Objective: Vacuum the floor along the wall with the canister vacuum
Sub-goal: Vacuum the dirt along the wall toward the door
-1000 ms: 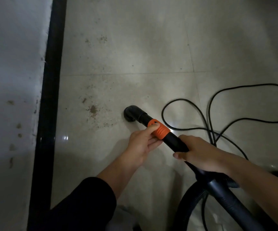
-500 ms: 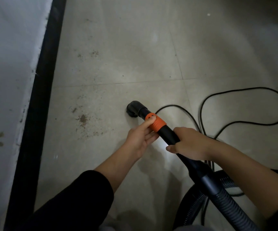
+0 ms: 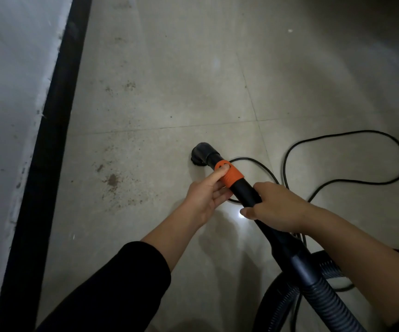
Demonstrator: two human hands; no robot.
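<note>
The vacuum's black wand (image 3: 245,192) points forward and to the left, its bent nozzle (image 3: 201,155) down on the pale floor tiles (image 3: 169,68). An orange collar (image 3: 231,176) rings the wand just behind the nozzle. My left hand (image 3: 207,197) holds the wand at that collar, thumb on the orange part and fingers beneath. Further back, my right hand (image 3: 277,207) grips the wand from above. The ribbed hose (image 3: 325,300) runs off to the lower right. Brown dirt specks (image 3: 113,180) lie left of the nozzle, toward the wall (image 3: 9,92).
A black skirting strip (image 3: 52,140) runs along the foot of the white wall on the left. The black power cord (image 3: 352,161) loops over the floor to the right of the nozzle. More dirt spots (image 3: 129,85) lie further ahead near the skirting.
The view has swung so the wall and skirting slant more. The nozzle sits a little farther forward and right of the dirt patch. Both hands keep their hold on the wand.
</note>
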